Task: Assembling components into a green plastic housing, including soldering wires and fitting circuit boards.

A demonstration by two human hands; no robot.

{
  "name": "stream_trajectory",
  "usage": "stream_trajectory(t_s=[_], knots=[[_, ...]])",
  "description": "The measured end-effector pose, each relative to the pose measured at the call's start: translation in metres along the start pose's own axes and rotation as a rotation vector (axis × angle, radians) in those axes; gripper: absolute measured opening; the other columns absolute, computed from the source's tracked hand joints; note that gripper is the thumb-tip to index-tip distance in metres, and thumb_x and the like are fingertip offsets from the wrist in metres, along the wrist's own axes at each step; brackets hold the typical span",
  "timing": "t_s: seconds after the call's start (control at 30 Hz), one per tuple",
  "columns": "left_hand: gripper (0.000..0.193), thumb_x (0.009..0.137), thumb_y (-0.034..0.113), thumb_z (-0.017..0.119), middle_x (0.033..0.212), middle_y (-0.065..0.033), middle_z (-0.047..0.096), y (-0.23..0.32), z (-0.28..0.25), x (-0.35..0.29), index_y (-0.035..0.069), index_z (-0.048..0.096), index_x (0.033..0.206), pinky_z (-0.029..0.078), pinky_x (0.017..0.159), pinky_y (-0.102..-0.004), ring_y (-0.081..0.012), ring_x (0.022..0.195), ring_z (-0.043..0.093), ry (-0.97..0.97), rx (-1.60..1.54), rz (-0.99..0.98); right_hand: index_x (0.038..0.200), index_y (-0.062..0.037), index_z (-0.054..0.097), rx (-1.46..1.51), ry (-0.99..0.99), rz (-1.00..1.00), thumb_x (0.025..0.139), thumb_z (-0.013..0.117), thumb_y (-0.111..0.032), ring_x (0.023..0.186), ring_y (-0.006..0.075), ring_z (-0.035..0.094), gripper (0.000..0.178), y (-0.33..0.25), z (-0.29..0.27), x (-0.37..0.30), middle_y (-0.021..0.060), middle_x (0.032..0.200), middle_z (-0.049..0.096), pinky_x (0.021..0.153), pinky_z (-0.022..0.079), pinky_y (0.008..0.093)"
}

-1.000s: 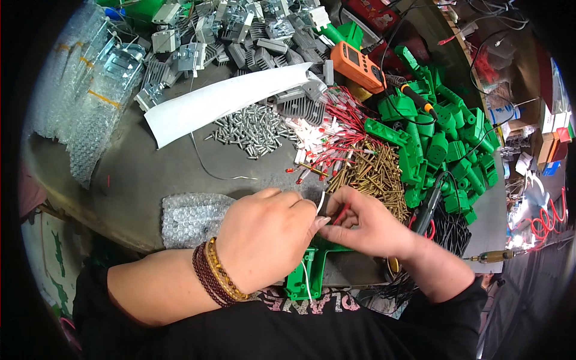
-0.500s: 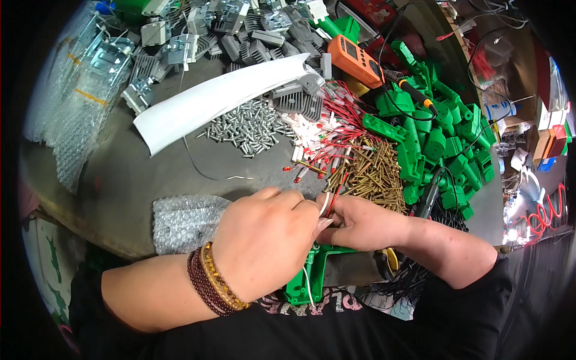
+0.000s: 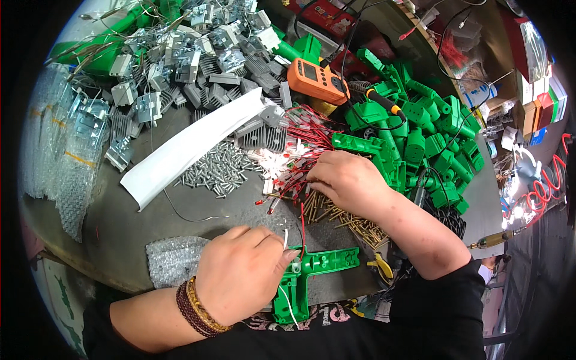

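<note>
My left hand (image 3: 243, 270) is closed, thumb and fingers pinched over a green plastic tool-handle shell (image 3: 330, 260) near the table's front edge. A white wire (image 3: 287, 303) runs through that pinch, its upper end poking out above the fingers. Beside the thumb a red wire (image 3: 302, 225) rises from the shell towards the pile. My right hand (image 3: 351, 185) has its fingers drawn together at a heap of red-wired parts with white connectors (image 3: 279, 165). What its fingertips hold is hidden. Brass-coloured screws (image 3: 354, 223) lie just below it.
Silver screws (image 3: 216, 171) lie beside a curved white sheet (image 3: 192, 147). Green shells (image 3: 420, 135) heap at right, near an orange multimeter (image 3: 315, 81). Grey metal parts (image 3: 210, 66) fill the back. Bubble wrap (image 3: 174, 261) lies left of my hand; yellow-handled pliers (image 3: 381, 267) sit at front right.
My right hand has left my left hand and moved up to the red-wired parts. My left hand has lowered slightly, still at the green shell, more of which now shows. The whole view has shifted.
</note>
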State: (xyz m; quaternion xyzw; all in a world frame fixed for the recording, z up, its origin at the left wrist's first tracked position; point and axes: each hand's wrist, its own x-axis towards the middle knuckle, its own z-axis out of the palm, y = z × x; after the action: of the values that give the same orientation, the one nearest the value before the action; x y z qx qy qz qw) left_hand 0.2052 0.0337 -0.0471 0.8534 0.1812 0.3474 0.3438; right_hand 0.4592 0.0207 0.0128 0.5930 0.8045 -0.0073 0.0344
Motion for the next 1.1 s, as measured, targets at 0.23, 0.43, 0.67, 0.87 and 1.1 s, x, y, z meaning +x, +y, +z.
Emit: stream_trajectory(t_s=[0.23,0.43,0.67,0.87,1.1], knots=[[0.016,0.086,0.016,0.071,0.082,-0.0114,0.067,0.001,-0.004,0.002,0.002,0.065,0.084,0.052,0.065,-0.0412,-0.0322,0.072,0.064,-0.038,0.008,-0.023,0.094,-0.0095,0.069,-0.003,0.034,-0.029,0.08,0.074,-0.015,0.09,0.0291,0.064,0.016,-0.003,0.01,0.003,0.0078,0.092,0.063,0.077,0.053,0.0405],[0.015,0.086,0.015,0.071,0.083,-0.0105,0.068,0.001,-0.003,0.003,0.003,0.064,0.084,0.051,0.065,-0.0407,-0.0316,0.072,0.063,-0.049,-0.014,-0.019,0.093,-0.0084,0.069,0.061,0.076,0.036,0.082,0.072,-0.016,0.088,0.0292,0.065,0.014,0.008,-0.001,-0.006,0.0077,0.093,0.064,0.075,0.054,0.04],[0.014,0.085,0.014,0.072,0.085,-0.0097,0.069,0.001,-0.005,0.001,0.003,0.064,0.086,0.051,0.066,-0.0399,-0.0307,0.072,0.064,-0.074,0.004,-0.029,0.087,-0.0055,0.065,0.112,0.045,0.087,0.083,0.072,-0.014,0.089,0.0316,0.064,0.011,0.008,0.01,-0.002,0.0102,0.092,0.063,0.076,0.053,0.0415],[0.013,0.084,0.012,0.072,0.086,-0.0098,0.069,-0.003,-0.004,0.007,0.003,0.064,0.087,0.051,0.066,-0.0405,-0.0308,0.072,0.064,-0.085,-0.022,-0.019,0.088,-0.0042,0.065,0.429,0.117,0.066,0.081,0.071,-0.007,0.082,0.0293,0.065,0.009,0.021,-0.012,-0.017,0.0112,0.087,0.064,0.072,0.053,0.0382],[0.013,0.084,0.013,0.072,0.086,-0.0098,0.069,0.0,-0.004,0.006,0.003,0.064,0.086,0.051,0.067,-0.0404,-0.0308,0.073,0.064,-0.074,-0.009,-0.024,0.089,-0.007,0.068,0.185,0.229,0.11,0.08,0.074,-0.009,0.084,0.03,0.066,0.01,-0.006,-0.008,-0.054,0.0083,0.091,0.067,0.073,0.054,0.0403]])
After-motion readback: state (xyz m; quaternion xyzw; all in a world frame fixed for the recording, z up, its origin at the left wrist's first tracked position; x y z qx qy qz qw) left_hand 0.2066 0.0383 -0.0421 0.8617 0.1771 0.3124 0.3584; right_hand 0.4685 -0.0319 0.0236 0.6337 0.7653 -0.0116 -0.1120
